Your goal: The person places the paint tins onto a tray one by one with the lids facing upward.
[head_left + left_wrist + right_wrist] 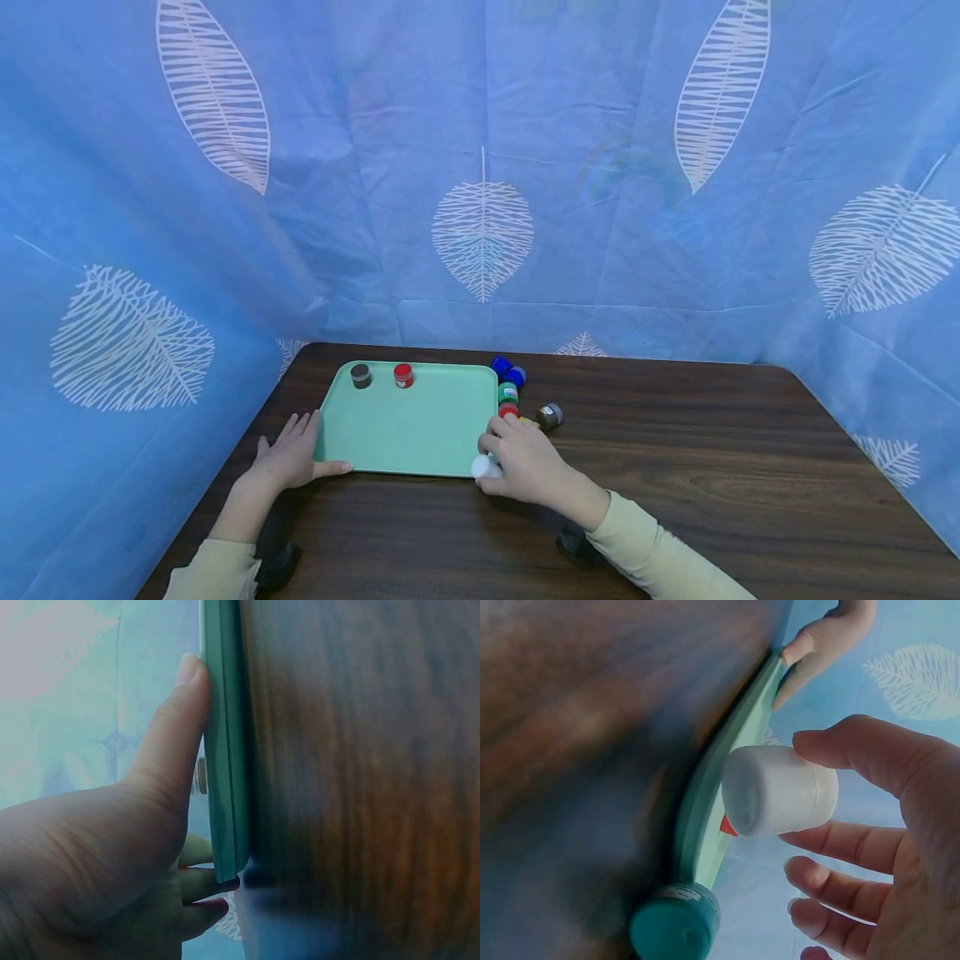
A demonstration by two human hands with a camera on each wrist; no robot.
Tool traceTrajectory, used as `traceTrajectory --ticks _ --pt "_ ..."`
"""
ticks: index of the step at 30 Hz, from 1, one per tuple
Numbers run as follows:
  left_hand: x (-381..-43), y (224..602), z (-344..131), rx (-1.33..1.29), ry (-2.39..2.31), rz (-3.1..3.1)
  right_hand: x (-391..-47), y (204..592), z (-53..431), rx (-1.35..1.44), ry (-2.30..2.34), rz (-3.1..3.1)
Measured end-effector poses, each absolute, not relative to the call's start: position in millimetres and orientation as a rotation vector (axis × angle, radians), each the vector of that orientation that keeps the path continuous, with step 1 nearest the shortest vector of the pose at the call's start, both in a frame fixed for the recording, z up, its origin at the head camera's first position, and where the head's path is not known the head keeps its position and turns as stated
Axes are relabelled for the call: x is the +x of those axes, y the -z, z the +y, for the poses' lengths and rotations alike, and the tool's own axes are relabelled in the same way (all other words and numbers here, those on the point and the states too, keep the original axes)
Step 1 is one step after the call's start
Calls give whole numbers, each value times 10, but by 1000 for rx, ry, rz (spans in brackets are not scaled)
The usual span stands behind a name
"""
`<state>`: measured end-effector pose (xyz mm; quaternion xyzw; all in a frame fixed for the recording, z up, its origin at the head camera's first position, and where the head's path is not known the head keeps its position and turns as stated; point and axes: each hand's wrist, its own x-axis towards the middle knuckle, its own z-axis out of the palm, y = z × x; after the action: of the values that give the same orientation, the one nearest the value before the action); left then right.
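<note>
My right hand [528, 462] pinches a small white paint jar [778, 791] between thumb and fingers at the front right corner of the light green tray [405, 429]. Its other fingers spread loosely behind the jar in the right wrist view. The left hand [288, 458] lies along the tray's front left corner, thumb stretched along the front edge and fingers straight by the left side. Toward the back of the tray stand a black jar [361, 376] and a red jar [403, 375]. A teal jar [676, 922] sits by the tray's edge in the right wrist view.
Along the tray's right side are two blue jars [515, 377], a green jar [508, 392] and another red jar [508, 409]. A dark jar [550, 416] lies on its side, near a partly hidden yellow one. Leaf-patterned blue cloth [600, 208] hangs behind the brown table [712, 467].
</note>
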<state>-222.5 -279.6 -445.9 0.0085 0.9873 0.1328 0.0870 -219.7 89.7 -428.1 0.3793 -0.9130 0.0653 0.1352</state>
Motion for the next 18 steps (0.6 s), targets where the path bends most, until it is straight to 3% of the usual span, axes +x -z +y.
traceTrajectory --ticks 18 --pt "-2223 4451 -2798 28 -407 2937 -2551 4201 751 1043 -208 -2559"
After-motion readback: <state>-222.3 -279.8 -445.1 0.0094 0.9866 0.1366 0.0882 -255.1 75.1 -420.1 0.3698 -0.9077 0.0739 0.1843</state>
